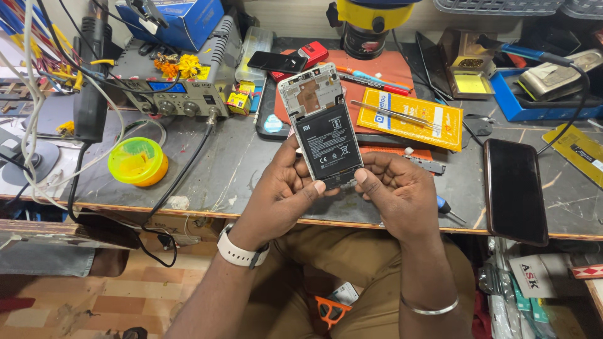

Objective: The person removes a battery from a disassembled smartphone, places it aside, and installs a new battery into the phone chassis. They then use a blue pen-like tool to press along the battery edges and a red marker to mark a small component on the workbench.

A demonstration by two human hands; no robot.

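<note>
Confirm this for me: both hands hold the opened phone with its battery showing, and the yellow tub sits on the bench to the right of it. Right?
Not quite. The head view shows the yellow tub on the bench to the left of the phone, not the right. The rest stands: the left hand and right hand both hold the opened phone, with its battery showing.

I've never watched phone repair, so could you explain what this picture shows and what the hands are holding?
This is one view from a camera on the person's head, looking down at a cluttered dark workbench. Both bare hands, the left hand and right hand, hold an opened white-framed smartphone with its black battery showing. On the bench lie a yellow round lidded tub, a black phone lying face up, metal tweezers on a yellow packet, and a grey power supply box with knobs.
</note>
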